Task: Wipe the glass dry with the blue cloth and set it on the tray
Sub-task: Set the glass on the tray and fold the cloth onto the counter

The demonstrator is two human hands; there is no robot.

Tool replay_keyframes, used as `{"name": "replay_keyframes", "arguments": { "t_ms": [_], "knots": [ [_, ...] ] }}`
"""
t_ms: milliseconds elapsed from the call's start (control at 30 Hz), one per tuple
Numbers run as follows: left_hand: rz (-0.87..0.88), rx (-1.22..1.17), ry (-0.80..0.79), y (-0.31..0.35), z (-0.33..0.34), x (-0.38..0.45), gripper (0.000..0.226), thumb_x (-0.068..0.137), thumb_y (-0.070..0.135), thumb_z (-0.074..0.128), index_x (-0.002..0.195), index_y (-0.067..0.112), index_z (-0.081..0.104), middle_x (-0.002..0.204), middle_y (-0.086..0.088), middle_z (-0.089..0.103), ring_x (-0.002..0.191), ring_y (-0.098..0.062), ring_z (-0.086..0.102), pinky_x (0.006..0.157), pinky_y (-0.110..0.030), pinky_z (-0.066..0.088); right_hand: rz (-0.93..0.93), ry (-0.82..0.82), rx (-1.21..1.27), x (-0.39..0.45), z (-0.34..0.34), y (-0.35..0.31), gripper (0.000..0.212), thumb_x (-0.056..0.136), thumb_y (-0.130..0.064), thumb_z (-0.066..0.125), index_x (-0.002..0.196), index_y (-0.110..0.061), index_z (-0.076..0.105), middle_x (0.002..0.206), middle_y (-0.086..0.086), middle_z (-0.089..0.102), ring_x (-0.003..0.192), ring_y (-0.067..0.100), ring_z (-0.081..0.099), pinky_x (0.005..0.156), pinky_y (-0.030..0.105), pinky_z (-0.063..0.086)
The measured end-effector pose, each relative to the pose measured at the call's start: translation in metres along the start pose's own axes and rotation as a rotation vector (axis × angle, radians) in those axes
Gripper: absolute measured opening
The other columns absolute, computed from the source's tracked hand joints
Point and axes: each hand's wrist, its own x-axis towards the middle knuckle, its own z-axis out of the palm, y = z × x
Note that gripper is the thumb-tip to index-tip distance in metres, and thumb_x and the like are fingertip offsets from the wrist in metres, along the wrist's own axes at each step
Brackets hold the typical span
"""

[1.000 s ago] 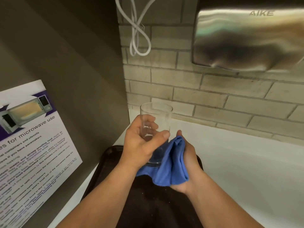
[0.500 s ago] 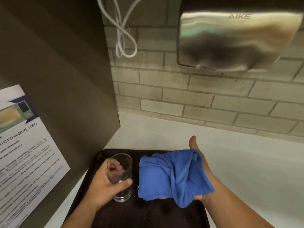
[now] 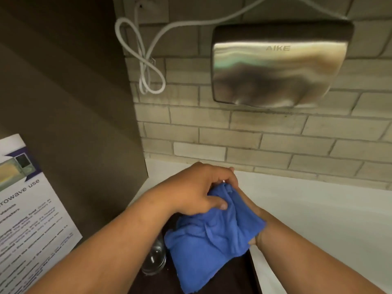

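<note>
The clear glass [image 3: 154,259] stands upright on the dark tray [image 3: 233,276], mostly hidden behind my left forearm, with no hand on it. The blue cloth [image 3: 209,236] hangs bunched just right of the glass, above the tray. My left hand [image 3: 197,192] pinches the cloth's top edge with thumb and fingers. My right hand [image 3: 254,217] lies under the cloth and holds it from below; most of that hand is covered by the fabric.
A white counter [image 3: 318,219] runs to the right of the tray. Behind it is a brick wall with a steel hand dryer [image 3: 275,68] and a looped white cable [image 3: 148,66]. A microwave notice [image 3: 27,219] hangs on the brown panel at left.
My left hand let go of the glass, which now stands on the tray, and moved up and right onto the cloth. The view tilted upward.
</note>
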Motion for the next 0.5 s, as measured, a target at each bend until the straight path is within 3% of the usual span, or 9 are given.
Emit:
{"name": "replay_keyframes", "arguments": {
  "t_ms": [67, 133, 200, 267, 333, 400, 500],
  "knots": [
    [0.026, -0.071, 0.002, 0.009, -0.005, 0.009, 0.033, 0.084, 0.015, 0.079, 0.111, 0.035, 0.077, 0.111, 0.006, 0.082, 0.108, -0.012, 0.075, 0.103, -0.043, 0.056, 0.069, -0.032, -0.085, -0.015, -0.015, -0.016, 0.078, 0.092, -0.07, 0.029, 0.091, -0.008, 0.077, 0.086, 0.012, 0.08, 0.079, 0.015, 0.079, 0.069, 0.024, 0.061],
    [0.076, -0.052, 0.002, 0.018, -0.003, 0.02, 0.02, 0.085, 0.02, 0.075, 0.104, 0.026, 0.079, 0.102, 0.001, 0.083, 0.1, -0.019, 0.077, 0.095, -0.049, 0.059, 0.146, -0.113, -0.181, -0.035, -0.033, -0.034, 0.108, 0.062, -0.095, 0.036, 0.112, -0.008, 0.078, 0.114, 0.019, 0.076, 0.11, 0.031, 0.071, 0.094, 0.041, 0.057],
    [0.108, -0.048, 0.012, 0.026, 0.002, 0.033, 0.02, 0.084, 0.026, 0.07, 0.1, 0.017, 0.079, 0.095, -0.007, 0.082, 0.092, -0.028, 0.076, 0.086, -0.054, 0.059, 0.13, -0.139, -0.365, -0.059, -0.053, -0.054, 0.125, 0.042, -0.101, 0.046, 0.123, -0.01, 0.073, 0.124, 0.021, 0.071, 0.119, 0.039, 0.064, 0.101, 0.052, 0.048],
    [0.129, -0.073, 0.021, 0.031, 0.009, 0.045, 0.022, 0.086, 0.028, 0.066, 0.097, 0.013, 0.078, 0.088, -0.014, 0.079, 0.081, -0.034, 0.073, 0.077, -0.058, 0.059, -0.037, -0.079, -0.734, -0.082, -0.066, -0.072, 0.099, 0.049, -0.084, 0.073, 0.115, -0.01, 0.071, 0.109, 0.015, 0.076, 0.101, 0.031, 0.072, 0.093, 0.051, 0.054],
    [0.142, -0.067, -0.001, 0.036, 0.019, 0.058, 0.022, 0.088, 0.028, 0.064, 0.095, 0.012, 0.077, 0.083, -0.018, 0.076, 0.069, -0.031, 0.067, 0.071, -0.06, 0.057, -0.217, 0.107, -1.216, -0.096, -0.075, -0.083, 0.047, 0.058, -0.047, 0.089, 0.09, -0.018, 0.072, 0.084, 0.004, 0.076, 0.075, 0.02, 0.071, 0.073, 0.041, 0.06],
    [0.13, -0.06, -0.026, 0.04, 0.03, 0.067, 0.025, 0.09, 0.028, 0.062, 0.096, 0.01, 0.078, 0.084, -0.02, 0.076, 0.073, -0.035, 0.069, 0.073, -0.058, 0.058, -0.279, 0.261, -1.444, -0.099, -0.084, -0.085, 0.018, 0.067, -0.023, 0.081, 0.071, -0.016, 0.065, 0.062, -0.002, 0.062, 0.055, 0.016, 0.055, 0.054, 0.03, 0.046],
    [0.07, -0.067, -0.045, 0.041, 0.046, 0.077, 0.024, 0.089, 0.026, 0.065, 0.1, 0.011, 0.08, 0.087, -0.018, 0.08, 0.083, -0.037, 0.075, 0.077, -0.053, 0.063, -0.245, 0.315, -1.528, -0.097, -0.101, -0.086, 0.01, 0.076, -0.01, 0.064, 0.067, -0.014, 0.064, 0.057, -0.002, 0.054, 0.053, 0.014, 0.048, 0.051, 0.026, 0.04]
  ]
}}
